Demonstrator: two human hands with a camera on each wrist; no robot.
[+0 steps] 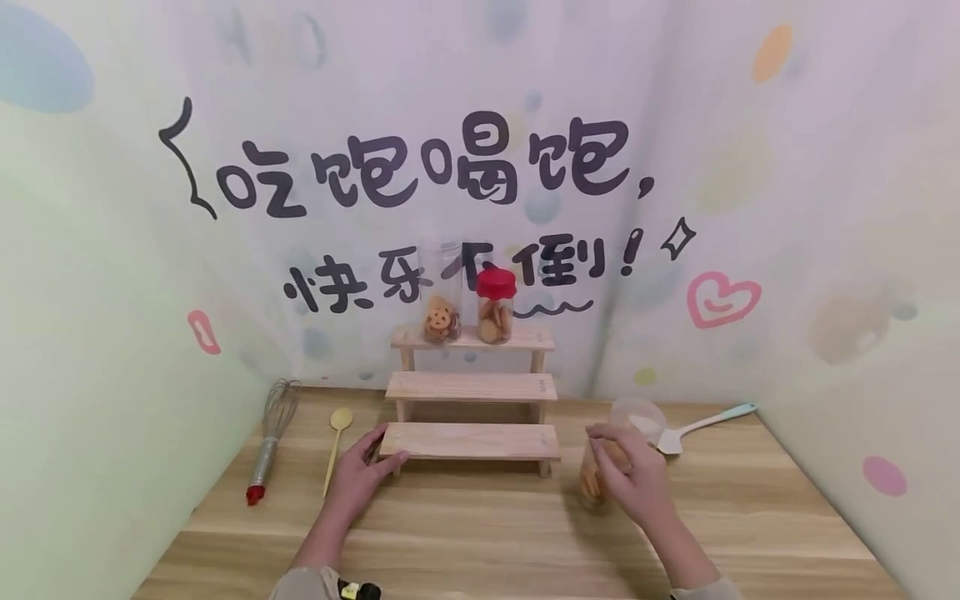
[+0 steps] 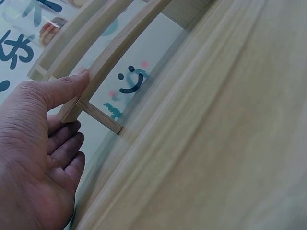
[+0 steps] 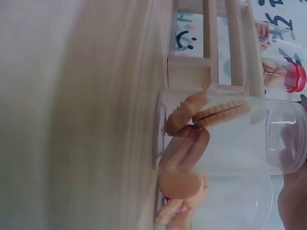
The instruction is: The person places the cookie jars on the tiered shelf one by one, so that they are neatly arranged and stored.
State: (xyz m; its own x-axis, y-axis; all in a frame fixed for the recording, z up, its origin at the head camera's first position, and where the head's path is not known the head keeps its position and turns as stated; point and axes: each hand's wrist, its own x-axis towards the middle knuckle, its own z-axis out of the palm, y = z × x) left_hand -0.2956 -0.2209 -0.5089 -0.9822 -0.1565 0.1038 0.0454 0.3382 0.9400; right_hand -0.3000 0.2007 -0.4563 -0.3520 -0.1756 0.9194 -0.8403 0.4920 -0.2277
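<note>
My left hand [image 1: 356, 479] grips the left end of the bottom step of a three-step wooden display stand [image 1: 472, 437]. In the left wrist view its thumb lies on the plank's edge, with the other fingers behind the end. On the right, my right hand [image 1: 633, 475] holds a clear jar [image 1: 592, 489] by its top. Sandwich cookies [image 3: 223, 112] lie at the bottom of that jar, which stands upright near the stand's right side. Close beside it is a second clear jar [image 3: 235, 201] with cookies, partly hidden by the hand in the head view.
The top step bears a tall clear jar [image 1: 441, 287] of cookies and a red-lidded cookie jar [image 1: 496, 308]. A whisk [image 1: 266, 450] and yellow spoon [image 1: 339, 423] lie at the left; a white spatula [image 1: 672, 441] with a light-blue handle lies right. Printed curtains stand behind the table.
</note>
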